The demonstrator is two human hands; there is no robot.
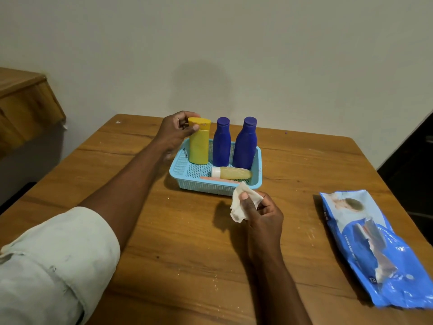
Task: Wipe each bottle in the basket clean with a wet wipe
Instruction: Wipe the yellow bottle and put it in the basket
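The yellow bottle (pixel 199 144) is standing upright in the back-left corner of the light blue basket (pixel 182 170), and the left hand (pixel 174 132) is gripping it up at the cap w/ fingers and thumb curled round. Looks like it's about to get lifted out for its wipe. The right hand (pixel 262 214) is pinching a crumpled wet wipe (pixel 241 205) just in front of the basket, so imo bring the bottle to the wipe, not the other way. I'd slide the grip lower on the body first — holding by the cap alone seems wobbly, and the cap needs cleaning too. Two dark blue bottles (pixel 221 144) (pixel 246 146) are standing right beside it, so lift straight up. A small pale bottle (pixel 232 173) is lying in front, and something pinkish I can't make out is near the front wall. The wipes pack (pixel 375 247) is sitting well off to the right on the wooden table (pixel 164 254).
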